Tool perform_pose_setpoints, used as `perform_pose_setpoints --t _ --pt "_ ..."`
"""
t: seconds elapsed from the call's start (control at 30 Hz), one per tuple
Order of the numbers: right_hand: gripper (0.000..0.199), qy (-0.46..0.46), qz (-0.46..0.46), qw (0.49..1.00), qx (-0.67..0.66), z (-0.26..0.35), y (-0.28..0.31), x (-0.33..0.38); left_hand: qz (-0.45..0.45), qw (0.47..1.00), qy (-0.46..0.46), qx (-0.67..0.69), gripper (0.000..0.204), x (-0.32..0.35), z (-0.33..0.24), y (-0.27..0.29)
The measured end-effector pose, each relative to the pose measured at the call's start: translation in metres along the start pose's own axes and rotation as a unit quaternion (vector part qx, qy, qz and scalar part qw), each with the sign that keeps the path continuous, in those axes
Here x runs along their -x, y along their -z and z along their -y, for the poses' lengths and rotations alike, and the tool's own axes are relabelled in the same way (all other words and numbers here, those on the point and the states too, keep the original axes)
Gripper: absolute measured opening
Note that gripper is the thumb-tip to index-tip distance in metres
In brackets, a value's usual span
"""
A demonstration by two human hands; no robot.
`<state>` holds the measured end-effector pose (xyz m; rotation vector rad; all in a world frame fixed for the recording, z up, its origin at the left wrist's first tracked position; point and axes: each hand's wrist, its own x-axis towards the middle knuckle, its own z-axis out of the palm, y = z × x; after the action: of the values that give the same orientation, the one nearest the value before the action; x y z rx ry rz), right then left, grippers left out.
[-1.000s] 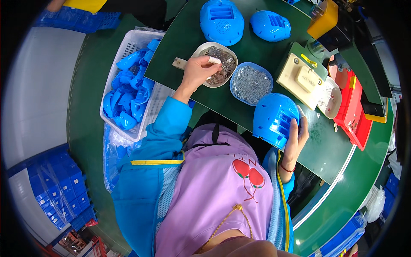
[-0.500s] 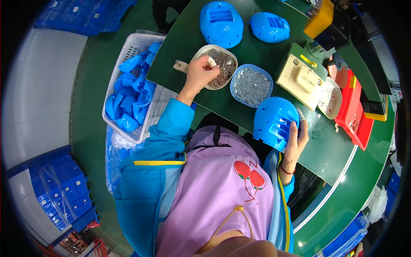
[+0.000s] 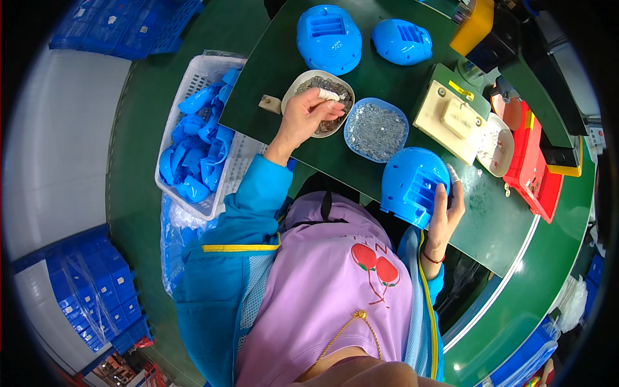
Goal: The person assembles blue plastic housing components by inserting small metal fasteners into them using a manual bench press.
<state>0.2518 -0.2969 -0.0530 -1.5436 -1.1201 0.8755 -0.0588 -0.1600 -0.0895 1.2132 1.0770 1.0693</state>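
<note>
Two bowls (image 3: 376,131) hold small metal parts; basket (image 3: 187,97) holds blue shells.

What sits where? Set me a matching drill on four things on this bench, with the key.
Things:
1. white oval bowl of small dark parts
2. round blue dish of silvery screws
3. white plastic basket of blue shells
4. blue vented plastic housing

Places:
A. held by the right hand
B. left of the bench
C. under the left hand
D. between bowl and cream jig

Pairs: 1-C, 2-D, 3-B, 4-A
</note>
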Motion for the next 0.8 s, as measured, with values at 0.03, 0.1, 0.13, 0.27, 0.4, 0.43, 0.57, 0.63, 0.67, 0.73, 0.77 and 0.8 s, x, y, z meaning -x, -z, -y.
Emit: perform_pose_setpoints --t 0.03,0.1,0.13,0.27,0.4,0.43,0.57,0.63,0.67,0.73,0.77,0.8 --pt "0.046 -0.001 -0.001 1.0 0.0 0.0 0.001 0.0 0.002 1.0 0.001 0.0 0.018 0.001 -0.004 -0.004" --pt "0.046 0.008 -0.007 1.0 0.005 -0.001 0.004 0.001 -0.008 0.999 0.029 0.011 0.018 0.004 -0.014 -0.012" --pt "0.046 0.007 -0.009 1.0 0.006 0.001 0.005 0.001 -0.005 0.999 0.029 0.011 0.018 0.006 -0.015 -0.015" --pt "0.046 0.001 -0.038 0.999 -0.017 0.006 0.006 0.005 -0.005 0.999 0.041 0.022 0.017 0.011 -0.02 -0.029" --pt "0.048 0.061 -0.081 0.994 -0.032 0.006 0.002 -0.002 0.035 0.994 0.076 0.065 0.019 0.028 -0.043 -0.053" --pt "0.048 0.085 -0.092 0.992 -0.022 0.006 0.001 -0.003 0.052 0.993 0.085 0.057 0.021 0.034 -0.051 -0.061" --pt "0.05 0.096 -0.118 0.988 -0.036 0.005 0.006 -0.004 0.148 0.983 0.096 0.047 0.021 0.038 -0.067 -0.091" --pt "0.05 0.101 -0.126 0.986 -0.044 0.005 0.01 -0.003 0.157 0.98 0.1 0.075 0.02 0.036 -0.071 -0.102" --pt "0.051 0.11 -0.127 0.984 -0.054 0.003 0.011 -0.003 0.178 0.977 0.1 0.067 0.019 0.033 -0.065 -0.101" --pt "0.051 0.122 -0.138 0.982 -0.039 0.001 0.013 -0.003 0.179 0.978 0.087 0.065 0.019 0.034 -0.058 -0.106" --pt "0.052 0.135 -0.148 0.98 -0.021 0.0 0.014 -0.003 0.181 0.979 0.073 0.065 0.018 0.034 -0.055 -0.108" --pt "0.053 0.141 -0.156 0.978 -0.011 0.001 0.016 -0.004 0.185 0.978 0.074 0.068 0.018 0.035 -0.051 -0.111"
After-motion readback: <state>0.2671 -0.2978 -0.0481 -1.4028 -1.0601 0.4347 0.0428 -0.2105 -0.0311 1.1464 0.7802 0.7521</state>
